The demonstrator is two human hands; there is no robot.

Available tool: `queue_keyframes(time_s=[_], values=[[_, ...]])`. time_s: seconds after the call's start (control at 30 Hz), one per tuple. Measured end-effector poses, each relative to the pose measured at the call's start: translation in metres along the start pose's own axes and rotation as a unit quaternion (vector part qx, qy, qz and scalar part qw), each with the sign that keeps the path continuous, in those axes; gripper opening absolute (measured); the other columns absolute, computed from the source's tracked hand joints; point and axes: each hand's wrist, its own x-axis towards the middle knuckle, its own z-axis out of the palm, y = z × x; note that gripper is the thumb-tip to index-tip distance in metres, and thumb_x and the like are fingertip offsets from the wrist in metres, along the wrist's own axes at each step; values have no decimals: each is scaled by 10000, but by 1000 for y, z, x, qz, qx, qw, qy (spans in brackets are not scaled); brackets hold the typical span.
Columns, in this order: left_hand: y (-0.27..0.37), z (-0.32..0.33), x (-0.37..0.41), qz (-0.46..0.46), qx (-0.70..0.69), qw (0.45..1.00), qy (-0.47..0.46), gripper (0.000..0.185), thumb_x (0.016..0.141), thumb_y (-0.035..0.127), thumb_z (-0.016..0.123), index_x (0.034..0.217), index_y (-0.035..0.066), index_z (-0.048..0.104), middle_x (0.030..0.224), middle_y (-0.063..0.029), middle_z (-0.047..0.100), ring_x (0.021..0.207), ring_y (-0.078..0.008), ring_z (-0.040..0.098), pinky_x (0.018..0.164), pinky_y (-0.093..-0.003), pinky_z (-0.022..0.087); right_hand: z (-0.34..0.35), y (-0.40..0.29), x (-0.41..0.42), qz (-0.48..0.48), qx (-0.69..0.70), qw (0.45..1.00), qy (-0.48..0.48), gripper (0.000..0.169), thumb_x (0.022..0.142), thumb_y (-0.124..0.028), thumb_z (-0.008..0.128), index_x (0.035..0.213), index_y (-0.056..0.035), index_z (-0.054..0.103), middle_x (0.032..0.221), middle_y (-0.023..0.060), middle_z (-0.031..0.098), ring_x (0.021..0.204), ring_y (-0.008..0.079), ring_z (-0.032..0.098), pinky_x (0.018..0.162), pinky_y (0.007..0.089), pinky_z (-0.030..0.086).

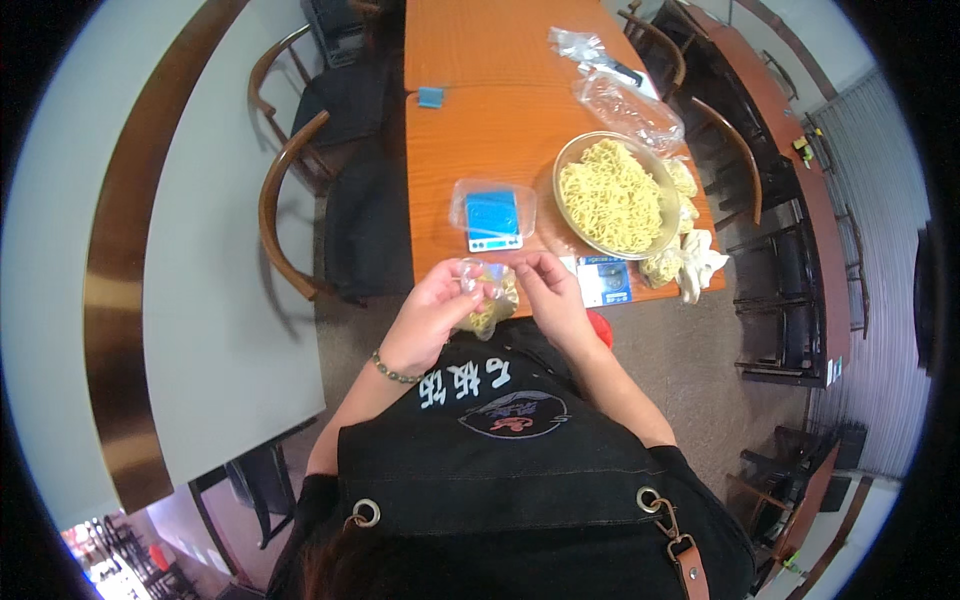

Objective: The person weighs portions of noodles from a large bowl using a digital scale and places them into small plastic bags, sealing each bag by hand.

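Observation:
My left hand (pixel 435 307) grips the gathered neck of a small clear plastic bag (pixel 487 324) with yellow noodles inside. The bag hangs in front of the table's near edge. On the bag's right side is my right hand (pixel 553 296), its thumb and forefinger pinched together; whether they hold a bit of the plastic is too small to tell. Beyond my hands, a clear plastic tub (pixel 529 206) rests on a blue-topped digital kitchen scale (pixel 492 217). A large round bowl (pixel 559 202) heaped with loose yellow noodles (pixel 611 195) stands to the right.
Several filled noodle bags (pixel 661 268) line the wooden table's (pixel 480 135) right edge beside a crumpled white bag (pixel 697 262). A blue-and-white printed packet (pixel 606 281) lies near the front. Clear plastic bags (pixel 630 112) and a small blue object (pixel 430 97) lie farther back. Wooden-armed chairs (pixel 289 217) flank the table.

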Motion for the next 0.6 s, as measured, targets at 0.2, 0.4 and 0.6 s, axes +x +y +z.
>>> queue_keyframes(time_s=[0.2,0.4,0.6], values=[[10,6,0,41,-122,992,-6,294,937,15,512,1229,30,478,1149,-135,596,1097,-203,564,950,-331,444,4,-4,-16,-15,85,992,-91,232,1001,-167,530,1148,-17,630,1048,41,660,987,103,575,876,271,462],[13,18,-7,81,80,992,-59,269,956,113,543,1205,18,507,1157,-114,608,1103,-184,560,972,-332,437,-1,24,-7,35,215,974,-66,201,990,-153,551,1085,-8,651,938,27,678,872,128,618,804,264,491],[38,46,-12,305,705,633,-99,183,727,148,686,889,75,640,887,-56,572,974,-253,555,858,-378,447,6,19,-10,-46,-83,994,-50,111,921,-87,597,902,-4,667,788,46,671,715,163,620,697,297,505]])
